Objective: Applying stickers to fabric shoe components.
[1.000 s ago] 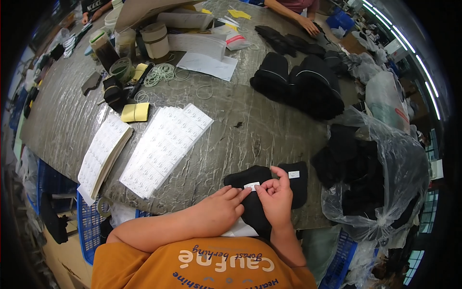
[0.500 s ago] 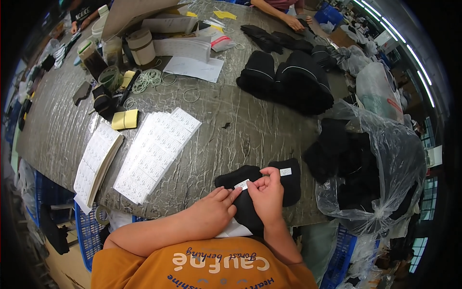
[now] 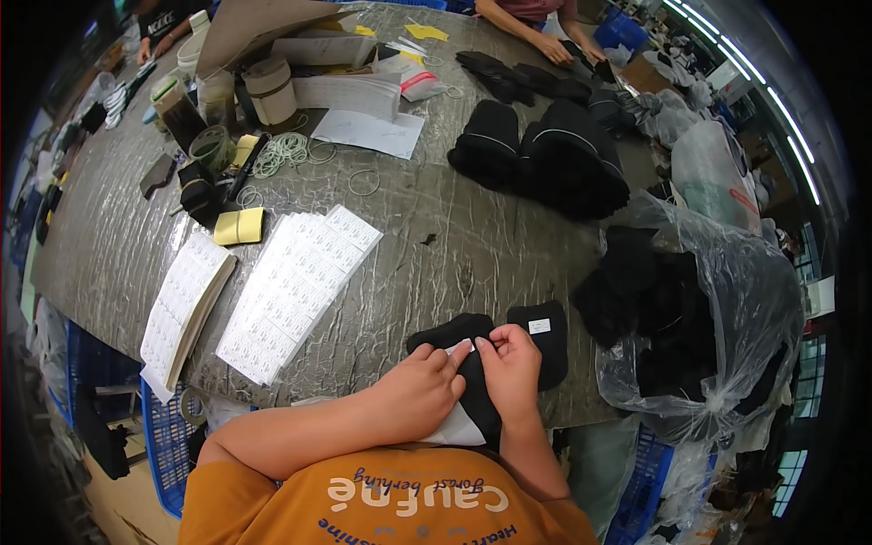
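A black fabric piece (image 3: 477,400) lies at the table's near edge under both hands. My left hand (image 3: 425,386) is over it, fingers curled together, with a fingertip on a small white label (image 3: 464,347). From beneath this hand a white sheet (image 3: 461,428) sticks out, and the hand seems closed on it; the thumb is hidden. My right hand (image 3: 509,368) pinches thumb and forefinger together beside the label; whatever is between them is too small to make out. Just right lies a second black piece (image 3: 548,363) bearing its own white label (image 3: 540,326).
Fanned label sheets (image 3: 295,295) and a thick stack of sheets (image 3: 184,304) lie left. Beyond are yellow cards (image 3: 239,227), elastic bands (image 3: 282,154) and jars (image 3: 177,109). Black bundles (image 3: 572,154) stand far right, near a plastic bag (image 3: 736,300) of black pieces. A co-worker's hands (image 3: 554,49) handle dark items.
My left hand has slid slightly right and covers more of the label. My right fingertips have drawn slightly right, off the label. More of the white sheet shows below my left hand.
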